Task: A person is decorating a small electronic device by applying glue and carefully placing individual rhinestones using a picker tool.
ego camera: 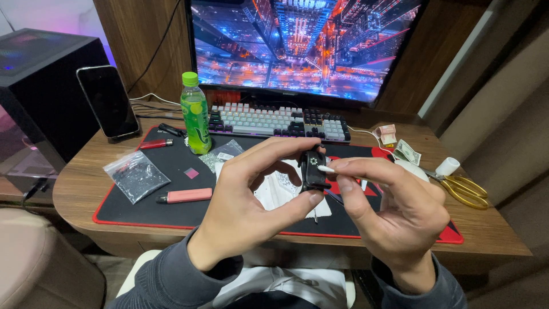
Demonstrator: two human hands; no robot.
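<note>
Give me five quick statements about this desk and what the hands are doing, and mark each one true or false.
1. Both hands hold the small black device between them. True: left hand and right hand pinch it.
2. The green bottle lies on its side. False: it stands upright on the desk mat.
3. The scissors lie at the right end of the desk. True.
4. The phone lies flat on the mat. False: it leans up against the black box.
5. The monitor is dark. False: it shows a bright city picture.
</note>
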